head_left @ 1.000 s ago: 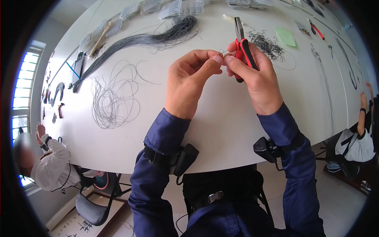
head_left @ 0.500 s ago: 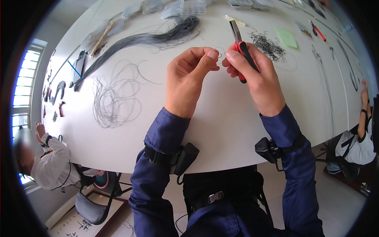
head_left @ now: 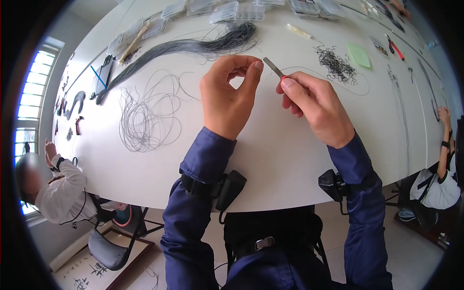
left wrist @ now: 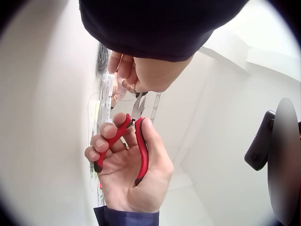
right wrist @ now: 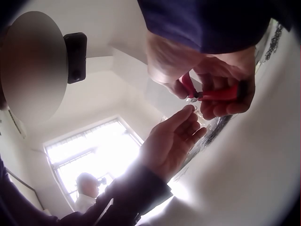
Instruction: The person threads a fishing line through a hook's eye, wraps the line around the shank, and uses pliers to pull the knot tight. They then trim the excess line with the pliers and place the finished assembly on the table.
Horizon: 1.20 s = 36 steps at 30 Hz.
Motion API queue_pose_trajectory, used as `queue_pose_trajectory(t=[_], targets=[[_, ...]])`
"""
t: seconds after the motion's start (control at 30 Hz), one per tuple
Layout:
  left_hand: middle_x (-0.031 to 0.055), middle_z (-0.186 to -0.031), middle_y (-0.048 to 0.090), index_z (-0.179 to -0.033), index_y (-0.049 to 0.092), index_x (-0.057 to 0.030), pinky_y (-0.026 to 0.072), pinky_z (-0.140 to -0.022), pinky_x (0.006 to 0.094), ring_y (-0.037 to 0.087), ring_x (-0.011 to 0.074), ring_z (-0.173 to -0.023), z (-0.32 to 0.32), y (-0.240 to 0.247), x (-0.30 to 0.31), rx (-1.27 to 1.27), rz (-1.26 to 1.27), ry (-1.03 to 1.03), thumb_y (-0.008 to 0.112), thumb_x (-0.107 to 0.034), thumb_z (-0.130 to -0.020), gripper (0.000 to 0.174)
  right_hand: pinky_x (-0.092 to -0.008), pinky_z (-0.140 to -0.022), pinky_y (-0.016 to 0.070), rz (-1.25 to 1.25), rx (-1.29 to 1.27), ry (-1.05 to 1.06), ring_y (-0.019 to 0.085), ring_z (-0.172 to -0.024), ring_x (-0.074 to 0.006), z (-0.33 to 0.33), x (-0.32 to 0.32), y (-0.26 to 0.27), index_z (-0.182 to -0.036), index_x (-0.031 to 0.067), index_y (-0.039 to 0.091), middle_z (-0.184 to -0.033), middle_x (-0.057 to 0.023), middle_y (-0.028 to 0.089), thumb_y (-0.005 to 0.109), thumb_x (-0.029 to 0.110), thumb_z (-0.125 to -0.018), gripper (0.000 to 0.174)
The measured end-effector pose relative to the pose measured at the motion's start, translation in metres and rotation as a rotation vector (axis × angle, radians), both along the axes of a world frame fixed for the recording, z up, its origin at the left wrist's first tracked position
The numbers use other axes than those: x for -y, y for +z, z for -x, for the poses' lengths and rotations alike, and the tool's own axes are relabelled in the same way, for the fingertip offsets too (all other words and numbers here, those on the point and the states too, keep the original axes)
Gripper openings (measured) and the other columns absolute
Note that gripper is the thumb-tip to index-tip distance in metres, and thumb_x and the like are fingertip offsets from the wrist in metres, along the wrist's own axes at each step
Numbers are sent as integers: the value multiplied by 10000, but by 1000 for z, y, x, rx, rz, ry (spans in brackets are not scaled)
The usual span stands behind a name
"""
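My left hand (head_left: 229, 94) is raised over the table, thumb and index fingertip pinched together on a thin wire. Only a small curved bit of the wire (right wrist: 194, 108) shows at those fingertips in the right wrist view. My right hand (head_left: 319, 104) grips red-handled pliers (head_left: 274, 67), fingers round one handle and thumb along the other. In the left wrist view the handles (left wrist: 142, 150) are spread and the jaws stand a little apart. The pliers' tips are right by the left fingertips.
A loose wire coil (head_left: 147, 121) lies left of the hands, behind it a long grey wire bundle (head_left: 179, 48). Small dark hooked pieces (head_left: 336, 65) are heaped at right, near a green paper (head_left: 358, 54). Clear plastic boxes (head_left: 224, 12) line the back. People sit at both sides.
The hands have come apart slightly. The pliers have turned in the right hand from pointing up and away to pointing at the left fingertips. The head view has shifted slightly.
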State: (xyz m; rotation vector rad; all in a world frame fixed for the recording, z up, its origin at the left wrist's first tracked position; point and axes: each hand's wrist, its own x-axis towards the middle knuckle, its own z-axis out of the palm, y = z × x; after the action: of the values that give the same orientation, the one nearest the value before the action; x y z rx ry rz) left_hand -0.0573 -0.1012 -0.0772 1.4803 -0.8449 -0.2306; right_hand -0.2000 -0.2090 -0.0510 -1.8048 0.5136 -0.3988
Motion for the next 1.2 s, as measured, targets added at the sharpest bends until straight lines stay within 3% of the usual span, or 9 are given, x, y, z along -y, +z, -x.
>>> queue_pose_trajectory(t=[0.13, 0.23, 0.6, 0.73, 0.83, 1.0, 1.2], targets=[[67, -897, 701, -965, 692, 62, 503, -867, 255, 641, 105, -859, 1, 1, 0, 50, -17, 5, 705, -94, -907, 167, -273, -563, 389, 32, -17, -13, 448, -591, -98, 0, -1, 1, -879, -52, 637, -636, -26, 519, 571, 329, -971, 398], [97, -813, 686, -884, 689, 45, 529, -769, 289, 655, 155, -757, 1, -2, 3, 54, 42, 35, 712, -63, -857, 114, -275, -559, 387, 60, -18, -24, 446, -588, -102, 0, -1, 1, -907, -62, 647, -622, -29, 509, 580, 319, -966, 391], [85, -816, 693, -859, 682, 45, 538, -751, 288, 662, 153, -753, 1, 1, 3, 39, 23, 14, 694, -71, -830, 120, -279, -551, 392, 141, -13, -81, 458, -574, -108, 1, -6, 7, -911, -75, 656, -605, -50, 525, 601, 289, -943, 370], [74, -893, 684, -939, 682, 48, 512, -855, 290, 634, 129, -843, 3, 7, -3, -276, -39, -87, 670, -75, -889, 133, -270, -588, 409, -9, -67, -6, 491, -621, -95, 1, 0, 7, -900, -33, 659, -678, -42, 580, 604, 309, -943, 349], [81, -923, 677, -963, 688, 27, 510, -855, 311, 627, 149, -860, -2, 2, -2, -589, 95, -220, 674, -100, -899, 144, -258, -639, 428, -207, -11, 19, 531, -684, -91, 0, 6, 2, -935, 8, 652, -769, -31, 624, 624, 320, -931, 313], [83, -933, 679, -978, 691, 18, 498, -874, 325, 626, 156, -857, 6, 2, -1, -612, 48, -301, 672, -115, -909, 150, -245, -688, 441, -398, 144, -93, 580, -758, -103, -2, 4, 0, -1028, 36, 624, -852, -27, 650, 676, 272, -885, 281], [77, -921, 675, -998, 687, 21, 493, -877, 325, 620, 154, -863, 9, 4, -1, -614, 4, -406, 666, -127, -918, 169, -242, -668, 440, -564, 132, -70, 576, -728, -104, 2, 11, -4, -1050, 43, 611, -809, -26, 633, 674, 187, -859, 247]])
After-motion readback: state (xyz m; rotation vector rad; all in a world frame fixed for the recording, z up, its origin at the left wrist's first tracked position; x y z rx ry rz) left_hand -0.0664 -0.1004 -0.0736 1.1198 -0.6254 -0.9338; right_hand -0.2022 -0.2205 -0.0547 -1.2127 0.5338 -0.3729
